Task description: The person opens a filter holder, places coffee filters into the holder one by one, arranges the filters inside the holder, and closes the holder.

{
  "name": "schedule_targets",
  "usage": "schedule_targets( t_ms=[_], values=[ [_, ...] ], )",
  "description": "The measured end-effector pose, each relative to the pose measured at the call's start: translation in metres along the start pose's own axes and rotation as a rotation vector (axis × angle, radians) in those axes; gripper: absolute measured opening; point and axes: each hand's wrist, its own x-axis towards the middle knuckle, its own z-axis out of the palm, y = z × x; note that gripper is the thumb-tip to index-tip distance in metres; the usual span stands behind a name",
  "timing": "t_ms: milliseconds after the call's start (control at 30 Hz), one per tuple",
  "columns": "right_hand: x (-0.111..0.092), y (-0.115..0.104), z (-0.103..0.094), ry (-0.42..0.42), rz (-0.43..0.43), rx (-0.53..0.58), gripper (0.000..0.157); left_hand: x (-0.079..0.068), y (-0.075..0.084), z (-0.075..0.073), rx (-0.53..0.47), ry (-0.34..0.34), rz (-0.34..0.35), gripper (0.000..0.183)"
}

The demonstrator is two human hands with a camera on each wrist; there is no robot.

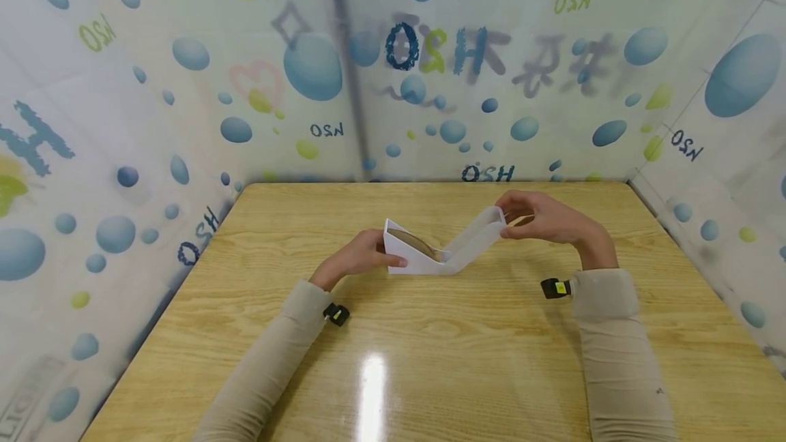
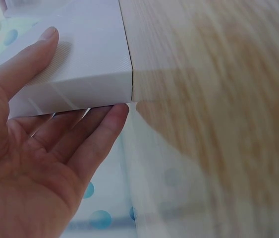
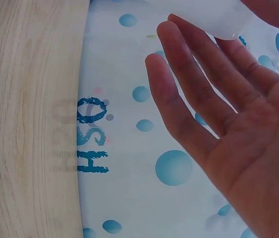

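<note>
A white box (image 1: 417,266) with a sloping side stands on the table, and a frosted, see-through lid (image 1: 477,243) slants up from its right end. A brown curved piece (image 1: 414,242) shows inside the box. My left hand (image 1: 364,254) grips the box's left end; in the left wrist view the thumb lies along one white face (image 2: 92,44) and the fingertips are against the end. With thumb and fingers my right hand (image 1: 545,218) pinches the lid's raised end. The right wrist view catches only the lid's edge (image 3: 208,20) between thumb and fingers.
The wooden table (image 1: 467,360) reaches to a patterned cloth wall (image 1: 522,87) behind it, with more cloth on both sides. A small dark wrist camera (image 1: 336,314) sits at the left cuff, another wrist camera (image 1: 555,288) at the right.
</note>
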Motion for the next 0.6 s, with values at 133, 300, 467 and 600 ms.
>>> schedule_targets(
  t_ms=[133, 300, 467, 600],
  values=[
    [0.0011, -0.0011, 0.0009, 0.001, -0.007, 0.003, 0.034, -0.0002, -0.0002, -0.0001, 0.003, 0.002, 0.01, 0.032],
    [0.0036, 0.0001, 0.0024, 0.004, -0.027, 0.008, 0.033, -0.0003, 0.0003, -0.0002, 0.001, 0.004, 0.013, 0.033],
    [0.0059, 0.0008, 0.0048, 0.005, -0.037, 0.013, 0.034, -0.001, 0.0018, 0.0002, 0.001, 0.004, 0.015, 0.033],
    [0.0076, 0.0003, 0.0059, 0.007, -0.047, 0.012, 0.033, -0.0009, 0.002, 0.0, 0.001, 0.004, 0.009, 0.033]
  ],
)
